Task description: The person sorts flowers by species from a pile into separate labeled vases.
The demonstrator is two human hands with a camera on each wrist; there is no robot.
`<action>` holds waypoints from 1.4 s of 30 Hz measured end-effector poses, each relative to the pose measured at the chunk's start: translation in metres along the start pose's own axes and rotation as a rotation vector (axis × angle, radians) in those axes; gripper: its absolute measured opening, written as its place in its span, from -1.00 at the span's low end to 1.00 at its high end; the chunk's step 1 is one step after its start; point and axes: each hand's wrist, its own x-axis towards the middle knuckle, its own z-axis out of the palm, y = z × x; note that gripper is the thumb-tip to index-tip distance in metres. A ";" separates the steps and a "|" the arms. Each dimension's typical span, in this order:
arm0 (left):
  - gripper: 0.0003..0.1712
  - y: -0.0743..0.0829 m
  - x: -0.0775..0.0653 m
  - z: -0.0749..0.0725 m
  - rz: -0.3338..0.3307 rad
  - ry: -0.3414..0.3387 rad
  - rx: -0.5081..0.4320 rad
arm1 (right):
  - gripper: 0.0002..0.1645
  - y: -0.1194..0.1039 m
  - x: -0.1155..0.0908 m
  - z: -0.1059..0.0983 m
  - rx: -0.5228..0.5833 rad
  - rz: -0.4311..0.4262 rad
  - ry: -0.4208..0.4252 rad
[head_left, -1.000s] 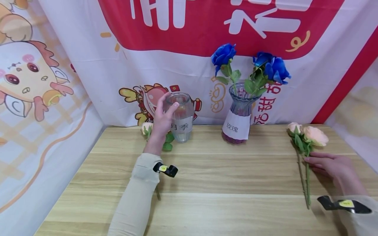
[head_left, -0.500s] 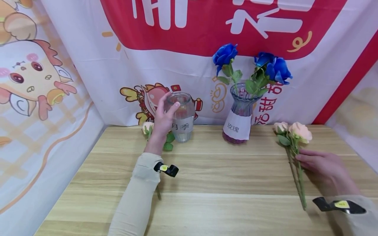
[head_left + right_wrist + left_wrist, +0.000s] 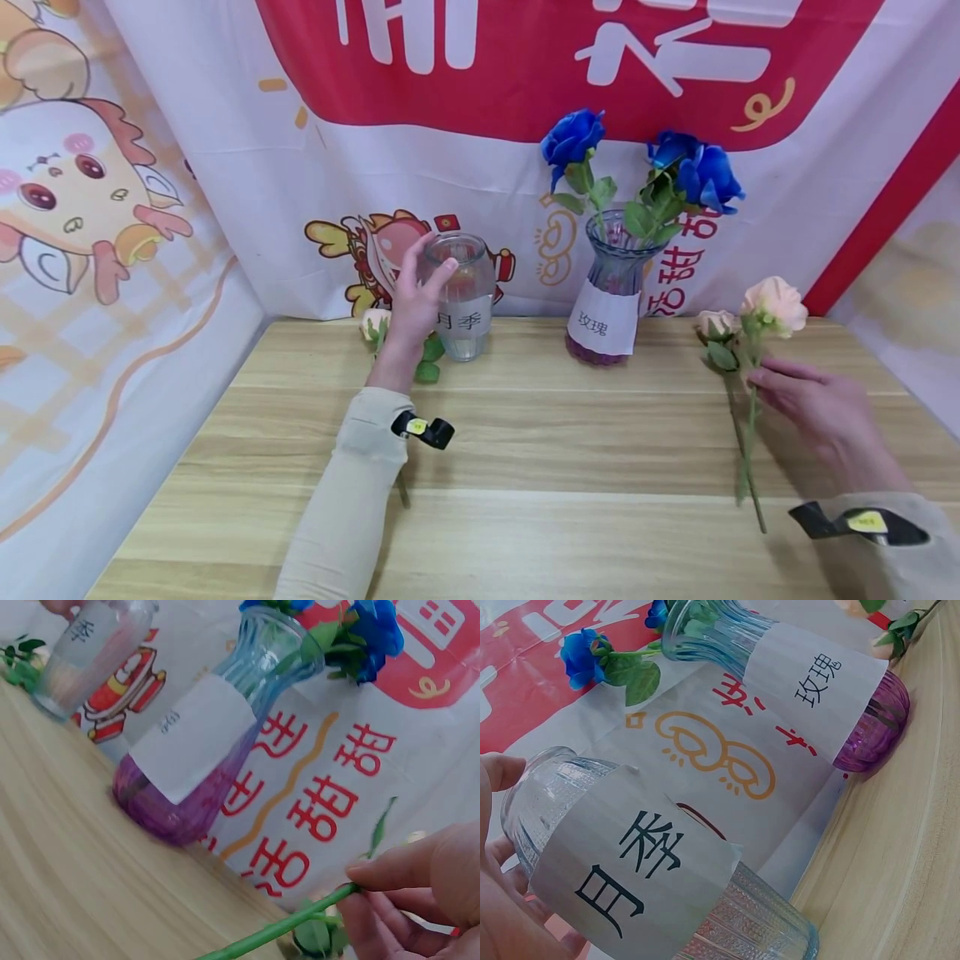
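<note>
My left hand point(image 3: 415, 304) grips the upper part of a clear glass vase point(image 3: 467, 342), its thumb at the rim. The vase stands upright at the back of the wooden table and bears a white paper label point(image 3: 634, 862). On the right, my right hand point(image 3: 832, 408) pinches the green stem point(image 3: 277, 928) of a pale pink rose point(image 3: 776, 305) between thumb and fingers. That bloom is raised above the tabletop. A smaller pale pink rose point(image 3: 717, 324) lies beside it, its stem crossing behind the held one.
A blue-and-purple glass vase point(image 3: 600, 354) with several blue roses point(image 3: 572, 138) stands between the hands, near the printed backdrop point(image 3: 480, 183). Another pale rose point(image 3: 372, 325) lies on the table point(image 3: 555, 450), partly hidden behind the left arm.
My right hand moved left with both pink roses, then raised the larger bloom while the smaller one stayed low. The left hand and the clear vase kept their place.
</note>
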 end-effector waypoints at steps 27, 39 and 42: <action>-0.27 0.001 -0.001 0.000 0.000 0.008 0.006 | -0.71 -0.013 -0.011 0.039 0.427 -0.106 0.160; -0.30 0.003 -0.001 0.001 -0.013 0.008 0.009 | -0.52 -0.022 -0.021 0.059 0.611 -0.186 0.229; -0.30 0.004 -0.002 0.000 -0.019 0.018 0.011 | -0.55 -0.024 -0.022 0.069 0.675 -0.243 0.277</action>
